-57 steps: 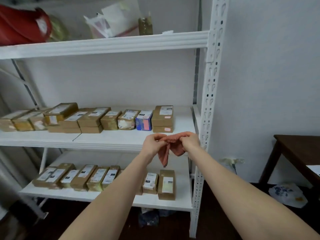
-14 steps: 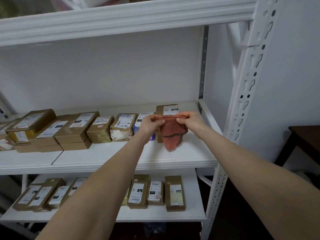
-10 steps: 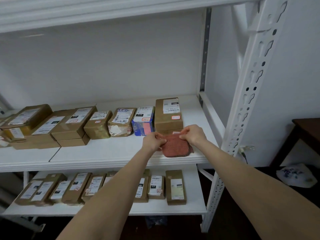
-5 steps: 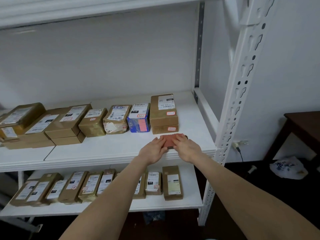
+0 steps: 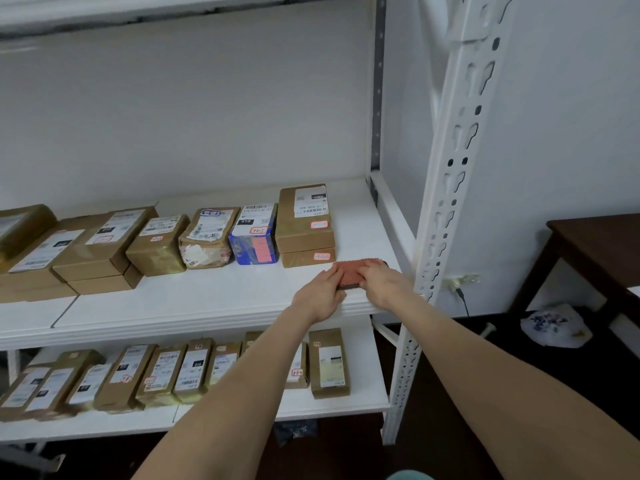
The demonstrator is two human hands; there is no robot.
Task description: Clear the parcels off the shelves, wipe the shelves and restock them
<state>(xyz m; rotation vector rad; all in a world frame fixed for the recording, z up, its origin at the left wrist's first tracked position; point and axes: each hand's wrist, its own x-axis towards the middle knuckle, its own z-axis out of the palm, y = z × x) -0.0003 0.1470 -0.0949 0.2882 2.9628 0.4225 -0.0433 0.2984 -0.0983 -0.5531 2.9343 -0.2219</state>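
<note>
Two hands flat, fingers straight: left hand (image 5: 320, 293) and right hand (image 5: 385, 284) press folded red cloth (image 5: 356, 271) onto middle shelf (image 5: 194, 303), right of frame centre. Parcels (image 5: 304, 225) just behind, uncleared. Advice: shift parcels first, then wipe with even pressure.

A row of parcels (image 5: 207, 237) lines the back of the middle shelf (image 5: 207, 299); a cloth (image 5: 356, 270) lies before the rightmost stack, left hand (image 5: 320, 294) and right hand (image 5: 384, 284) on its ends; more parcels sit on the lower shelf (image 5: 363, 400) beneath
</note>
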